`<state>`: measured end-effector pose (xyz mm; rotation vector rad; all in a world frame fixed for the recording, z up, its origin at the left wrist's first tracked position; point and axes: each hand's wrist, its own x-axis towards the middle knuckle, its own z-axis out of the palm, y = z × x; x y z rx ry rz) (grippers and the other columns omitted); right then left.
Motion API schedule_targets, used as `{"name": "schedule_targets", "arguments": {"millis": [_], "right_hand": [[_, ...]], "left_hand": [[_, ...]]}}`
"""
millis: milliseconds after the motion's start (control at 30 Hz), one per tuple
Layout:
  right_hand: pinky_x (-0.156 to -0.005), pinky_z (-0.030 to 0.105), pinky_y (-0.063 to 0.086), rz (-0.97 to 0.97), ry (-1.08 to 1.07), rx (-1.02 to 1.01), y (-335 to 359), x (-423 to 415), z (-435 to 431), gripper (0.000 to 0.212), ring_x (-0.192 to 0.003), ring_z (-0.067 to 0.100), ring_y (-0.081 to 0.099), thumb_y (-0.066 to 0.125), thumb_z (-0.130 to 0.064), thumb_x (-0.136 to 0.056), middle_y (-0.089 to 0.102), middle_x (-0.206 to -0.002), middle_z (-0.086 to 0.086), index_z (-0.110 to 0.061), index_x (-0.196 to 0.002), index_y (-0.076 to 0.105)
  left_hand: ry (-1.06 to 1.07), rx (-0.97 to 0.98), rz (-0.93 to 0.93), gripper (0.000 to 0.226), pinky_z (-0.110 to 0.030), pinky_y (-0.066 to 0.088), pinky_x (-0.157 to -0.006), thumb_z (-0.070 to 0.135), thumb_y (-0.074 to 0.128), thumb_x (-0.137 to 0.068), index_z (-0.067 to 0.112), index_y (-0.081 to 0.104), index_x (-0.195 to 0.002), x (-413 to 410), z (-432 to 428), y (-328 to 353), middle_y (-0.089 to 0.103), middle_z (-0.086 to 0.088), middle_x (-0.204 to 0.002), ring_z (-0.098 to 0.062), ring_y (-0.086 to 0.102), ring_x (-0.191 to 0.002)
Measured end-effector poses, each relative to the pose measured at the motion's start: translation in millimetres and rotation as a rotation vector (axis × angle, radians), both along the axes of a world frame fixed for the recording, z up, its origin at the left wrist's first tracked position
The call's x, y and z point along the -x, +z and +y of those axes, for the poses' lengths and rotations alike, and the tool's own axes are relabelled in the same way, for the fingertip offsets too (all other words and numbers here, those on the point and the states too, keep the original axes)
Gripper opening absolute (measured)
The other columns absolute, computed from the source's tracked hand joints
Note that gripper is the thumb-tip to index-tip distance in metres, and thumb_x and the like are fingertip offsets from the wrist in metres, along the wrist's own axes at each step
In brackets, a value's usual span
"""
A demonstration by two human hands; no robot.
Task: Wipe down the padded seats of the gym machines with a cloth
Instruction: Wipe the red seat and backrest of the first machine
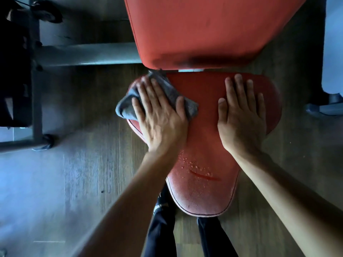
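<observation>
A red padded seat [202, 130] fills the middle of the head view, wide at the far end and narrow near me. Water droplets and a dark streak lie on its near part. A grey cloth [128, 104] is bunched on the seat's far left corner. My left hand [159, 115] presses flat on the cloth, fingers spread. On the seat's right half my right hand [241, 115] lies palm down, holding nothing. Beyond the seat rises the red padded backrest [213, 28].
Grey metal frame tubes [87, 54] of the machine run along the left, with a dark weight stack [13, 71] at the far left. Another pale machine base [332, 104] stands at the right edge. Wood-look floor [74, 182] surrounds the seat. My dark trouser legs show below it.
</observation>
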<state>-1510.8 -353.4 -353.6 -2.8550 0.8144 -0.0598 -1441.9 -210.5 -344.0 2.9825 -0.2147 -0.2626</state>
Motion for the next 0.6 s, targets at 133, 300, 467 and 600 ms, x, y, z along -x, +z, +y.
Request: {"name": "schedule_targets", "arguments": {"millis": [133,300,467,600], "right_hand": [[-0.121,0.042,0.014,0.004,-0.032,-0.012,-3.1,7.4,-8.8,0.054,-0.15,0.021,0.02,0.023,-0.039,-0.103,0.024,-0.162,0.0,-0.023,-0.154,0.027],[-0.122,0.04,0.012,-0.003,-0.013,0.008,-2.1,1.1,-2.8,0.054,-0.15,0.019,0.019,0.023,-0.04,-0.103,0.024,-0.162,-0.001,-0.024,-0.154,0.028],[-0.121,0.04,0.01,0.009,-0.005,0.018,-1.0,1.3,-1.8,0.053,-0.151,0.019,0.018,0.022,-0.04,-0.104,0.022,-0.163,-0.002,-0.026,-0.155,0.025],[-0.122,0.042,0.01,0.002,-0.011,-0.003,-1.6,1.8,-2.9,0.054,-0.15,0.02,0.019,0.023,-0.04,-0.103,0.024,-0.162,-0.002,-0.025,-0.155,0.027]], "left_hand": [[-0.587,0.099,0.063,0.071,-0.044,0.006,-0.123,0.054,0.023,-0.099,0.013,0.017,-0.156,12.0,18.5,11.4,0.012,-0.004,-0.164,-0.018,0.007,-0.152],[-0.728,0.055,-0.006,0.068,-0.042,0.016,-0.122,0.058,0.028,-0.098,0.022,0.024,-0.155,-62.6,49.2,-5.0,0.023,0.003,-0.161,-0.015,0.019,-0.15],[-0.207,0.038,-0.037,0.072,-0.043,0.004,-0.124,0.056,0.022,-0.098,0.013,0.018,-0.156,3.5,19.3,-1.7,0.014,-0.004,-0.164,-0.019,0.007,-0.152],[-0.848,0.065,-0.007,0.067,-0.045,0.015,-0.122,0.056,0.022,-0.1,0.019,0.022,-0.156,-19.2,57.6,3.6,0.02,0.001,-0.162,-0.02,0.015,-0.151]]}}
